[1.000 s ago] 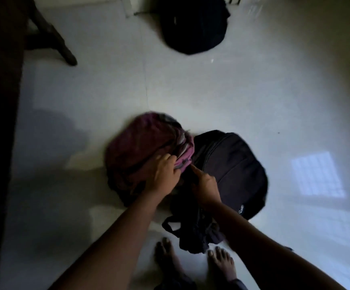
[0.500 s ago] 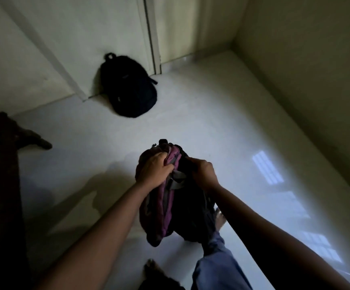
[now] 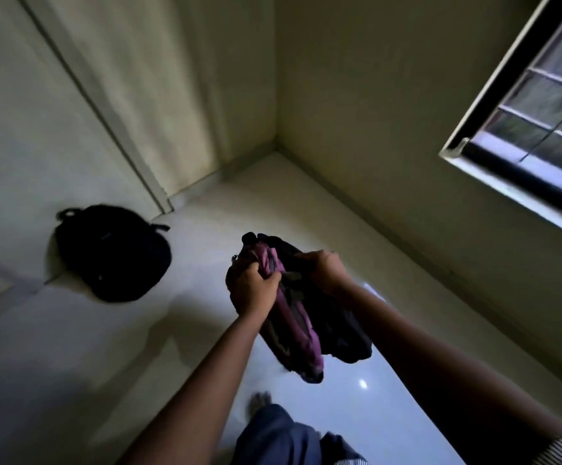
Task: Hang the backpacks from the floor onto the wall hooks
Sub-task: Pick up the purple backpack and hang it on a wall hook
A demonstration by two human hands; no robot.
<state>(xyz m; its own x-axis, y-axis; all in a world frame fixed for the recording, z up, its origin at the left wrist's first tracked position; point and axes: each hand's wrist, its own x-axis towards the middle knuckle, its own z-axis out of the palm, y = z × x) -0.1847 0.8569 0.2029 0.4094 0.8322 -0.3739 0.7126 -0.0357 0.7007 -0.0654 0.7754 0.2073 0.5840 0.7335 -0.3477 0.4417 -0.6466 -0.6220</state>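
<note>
Since half a second ago the view has tipped up, bringing a barred window (image 3: 534,105) into sight at the upper right, and the two bags in hand now hang farther to the right of the black backpack on the floor (image 3: 113,253) than they did. That floor backpack leans against the wall, its top loop pointing up and left, its long axis slanting down to the right. The left hand (image 3: 256,288) is closed around the top of the purple backpack (image 3: 293,327), and the right hand (image 3: 328,270) is closed on the top of the dark backpack (image 3: 346,333) touching it. Both held bags are clear of the floor (image 3: 71,347), tops up toward the room corner, long axes running down toward the person's knee (image 3: 276,434).
</note>
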